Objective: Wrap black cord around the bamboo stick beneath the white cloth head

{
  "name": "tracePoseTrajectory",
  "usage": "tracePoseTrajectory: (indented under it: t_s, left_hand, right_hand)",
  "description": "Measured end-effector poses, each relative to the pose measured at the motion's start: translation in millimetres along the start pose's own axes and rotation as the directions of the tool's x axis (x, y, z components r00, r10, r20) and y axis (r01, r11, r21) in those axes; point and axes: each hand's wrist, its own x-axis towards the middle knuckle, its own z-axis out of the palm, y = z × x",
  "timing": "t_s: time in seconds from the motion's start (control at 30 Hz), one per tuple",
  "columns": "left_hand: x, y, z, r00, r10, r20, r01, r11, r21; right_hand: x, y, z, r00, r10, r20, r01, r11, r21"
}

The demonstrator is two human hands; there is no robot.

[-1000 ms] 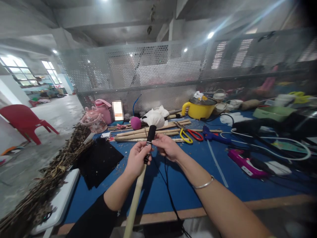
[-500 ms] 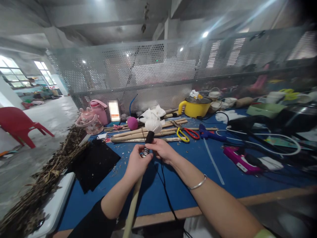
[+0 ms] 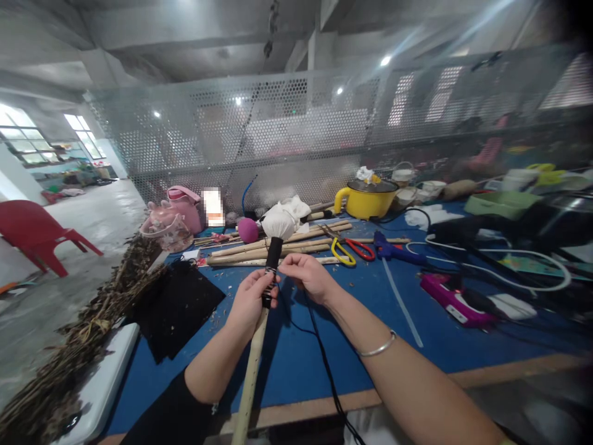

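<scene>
My left hand [image 3: 249,301] is closed around a pale wooden stick [image 3: 251,371], just below its top. A black wrapping [image 3: 274,252] covers the stick's upper part, with light and dark cord turns by my fingers. At the top end is a round bundle of white cloth [image 3: 278,222], tied at its neck. To the right, my right hand [image 3: 308,277] is closed in a pinch beside the wrapping, on a thin black cord [image 3: 327,358] that trails down over the table edge. The cord is hard to see right at the fingertips.
Several wooden sticks [image 3: 306,250], scissors with yellow and red handles [image 3: 343,253] and a blue glue gun [image 3: 393,250] lie behind my hands. Black cloth [image 3: 180,309] and dried stalks [image 3: 83,346] are at left. A yellow pot [image 3: 370,203] and a purple power strip [image 3: 454,301] are at right.
The stick has tipped slightly left and shows more of its black wrapping. My left hand has shifted left and lower on it. My right hand has moved off the wrapping to the right.
</scene>
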Motion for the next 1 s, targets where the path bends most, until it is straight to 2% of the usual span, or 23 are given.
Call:
tracePoseTrajectory:
  t_s: [0.13, 0.37, 0.5, 0.63, 0.73, 0.83, 0.9, 1.0]
  left_hand:
    - [-1, 0, -0.5, 1.000, 0.012, -0.007, -0.012, 1.000, -0.005]
    - [-6, 6, 4.8, 0.998, 0.037, 0.046, -0.028, 0.983, -0.183]
    - [-6, 4, 6.1, 0.999, 0.041, 0.029, -0.033, 0.968, -0.248]
    - [-7, 3, 7.0, 0.995, 0.002, 0.102, 0.024, 0.968, -0.251]
    - [-7, 5, 7.4, 0.979, -0.113, 0.168, 0.140, 0.978, -0.155]
    - [-8, 4, 6.9, 0.975, -0.203, 0.088, 0.202, 0.979, 0.020]
    - [-7, 1, 5.9, 0.990, -0.142, 0.001, 0.140, 0.977, 0.158]
    - [-6, -7, 4.3, 0.992, 0.064, -0.109, -0.020, 0.932, 0.362]
  right_hand:
    - [-1, 1, 2, 0.999, -0.005, 0.036, 0.003, 0.998, 0.055]
    - [-2, 1, 6, 0.999, 0.012, 0.045, -0.015, 0.998, 0.065]
    - [-2, -1, 7, 0.998, 0.039, 0.042, -0.043, 0.995, 0.087]
    - [-1, 0, 3, 0.984, 0.083, 0.160, -0.113, 0.975, 0.191]
    - [0, 4, -3, 0.974, 0.090, 0.208, -0.130, 0.974, 0.185]
    - [2, 8, -6, 0.981, 0.115, 0.155, -0.128, 0.989, 0.076]
    - [3, 10, -5, 0.982, 0.134, 0.134, -0.136, 0.991, 0.005]
    - [3, 11, -3, 0.981, 0.155, 0.117, -0.152, 0.988, -0.037]
